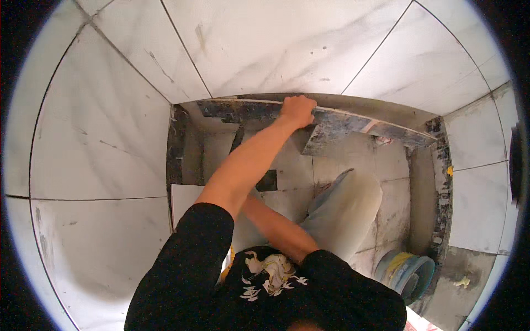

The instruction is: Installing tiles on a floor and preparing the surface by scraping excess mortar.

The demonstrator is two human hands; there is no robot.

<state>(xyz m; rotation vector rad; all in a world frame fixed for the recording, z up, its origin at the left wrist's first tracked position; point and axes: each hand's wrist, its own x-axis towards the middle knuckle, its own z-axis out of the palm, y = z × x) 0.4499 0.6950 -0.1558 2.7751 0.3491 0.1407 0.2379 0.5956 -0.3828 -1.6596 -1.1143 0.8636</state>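
Observation:
My left hand (298, 111) reaches to the far side of the recess, its fingers closed over the top edge of a long, narrow strip (342, 122). The strip has a pale upper edge and a dark, smeared face, and it runs across the recess below the tiled wall. A dark, angled piece (312, 141) hangs down just right of the hand. My right forearm (281, 229) crosses beneath the left arm, and the right hand is hidden behind it. A white panel edge (184, 198) shows beside the left forearm.
Large white marbled tiles (99, 138) surround the recess. Dark, rough edges run down its left (175, 146) and right (441, 193) sides. A blue bucket (425, 270) with a yellow band stands at lower right. My bent knee (353, 204) takes up the middle, above grey floor tiles (395, 207).

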